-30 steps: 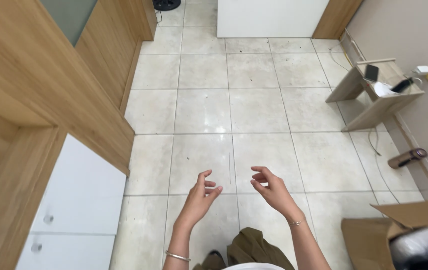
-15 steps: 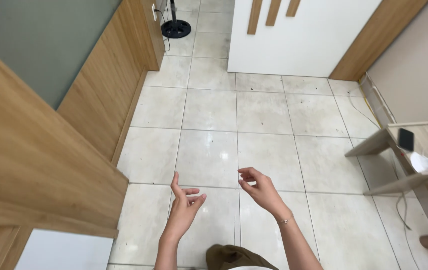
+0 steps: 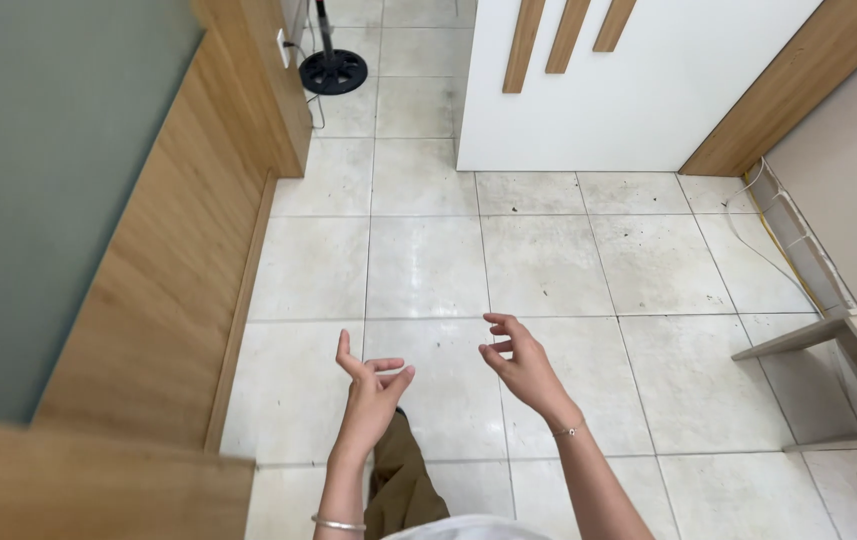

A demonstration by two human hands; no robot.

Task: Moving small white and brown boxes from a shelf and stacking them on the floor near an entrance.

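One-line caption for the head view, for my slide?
Both hands, left and right, raised empty over a tiled floor, wood panelling left, white door ahead.

L hand, R hand raised, empty.

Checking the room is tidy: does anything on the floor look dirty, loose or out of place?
The pale floor tiles carry small dark specks, thickest near the white door. Loose cables trail along the right wall's base. Both hands, left hand and right hand, are empty with fingers open. Nothing looks spilled or broken.
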